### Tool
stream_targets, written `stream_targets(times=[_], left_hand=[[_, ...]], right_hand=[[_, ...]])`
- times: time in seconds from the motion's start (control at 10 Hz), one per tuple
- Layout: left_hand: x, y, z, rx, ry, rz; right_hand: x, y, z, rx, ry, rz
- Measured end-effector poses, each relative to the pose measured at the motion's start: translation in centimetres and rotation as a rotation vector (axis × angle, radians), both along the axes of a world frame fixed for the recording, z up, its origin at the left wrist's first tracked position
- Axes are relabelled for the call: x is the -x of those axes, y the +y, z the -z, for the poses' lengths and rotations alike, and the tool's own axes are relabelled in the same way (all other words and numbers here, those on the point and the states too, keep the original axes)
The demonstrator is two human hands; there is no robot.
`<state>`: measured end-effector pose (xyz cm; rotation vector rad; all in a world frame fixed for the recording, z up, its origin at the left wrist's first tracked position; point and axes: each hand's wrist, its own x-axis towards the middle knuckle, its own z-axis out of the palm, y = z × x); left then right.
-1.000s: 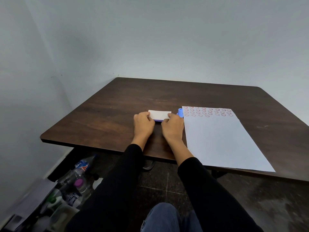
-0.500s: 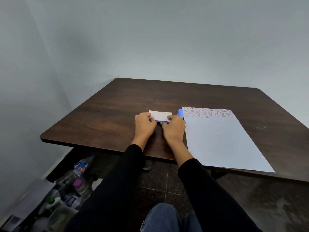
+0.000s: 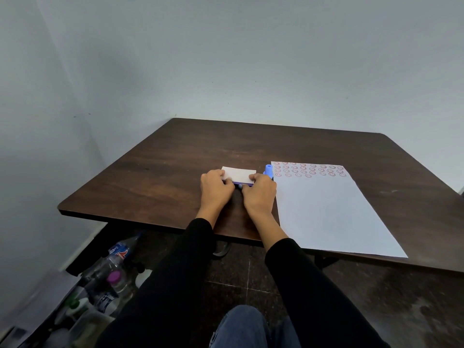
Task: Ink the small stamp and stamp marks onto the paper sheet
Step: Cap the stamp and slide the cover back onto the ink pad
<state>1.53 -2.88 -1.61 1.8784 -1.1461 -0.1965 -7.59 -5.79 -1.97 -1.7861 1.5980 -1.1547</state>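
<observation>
A flat ink pad case [image 3: 239,175] with a white lid and a purple base lies on the dark table [image 3: 175,156]. My left hand [image 3: 215,189] grips its left end and my right hand [image 3: 258,193] grips its right end, thumbs at the front edge. The lid looks down on the base. A small blue stamp [image 3: 268,170] stands upright just right of the case, at the paper's top left corner, apart from my fingers. The white paper sheet [image 3: 329,212] lies to the right, with several rows of red smiley marks [image 3: 310,169] along its far edge.
The table's near edge runs just under my wrists. Plastic bottles [image 3: 110,275] and other clutter sit on the floor at the lower left. A pale wall stands behind and to the left of the table.
Both hands stay on the ink pad case; my right hand's fingers have shifted slightly along the right end and front edge. The case, stamp and paper have not moved.
</observation>
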Motion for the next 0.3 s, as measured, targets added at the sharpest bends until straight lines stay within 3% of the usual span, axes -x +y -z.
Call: stream_targets(times=[0.3], left_hand=[[-0.02,0.21,-0.10,0.058,-0.030,-0.007]], right_hand=[[0.74,0.55,-0.48,-0.004,-0.005,-0.035]])
